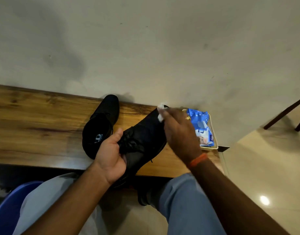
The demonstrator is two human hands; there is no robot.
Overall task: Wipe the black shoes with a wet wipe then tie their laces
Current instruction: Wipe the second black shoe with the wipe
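The wooden desk runs from the left and ends at a right corner just past a cream tray, so the tray sits at the very end of the surface, close to the back wall. The near edge of the desk lies just above the person's knees. To the left of the shoes the desk top is open wood; to the right there is only the tray, then the drop to the pale floor.

The left hand grips the held black shoe at its heel and lace area, fingers curled round it, with the heel hanging over the near edge and the toe pointing toward the wall. The right hand pinches a white wet wipe in its fingers and presses it on the toe of that shoe. Its leather looks dull black, with dark laces loose beside the left thumb.

The second black shoe lies flat on the desk just to the left, touching or nearly touching the held one, its opening showing a printed insole. A blue wet wipe pack lies in the tray.
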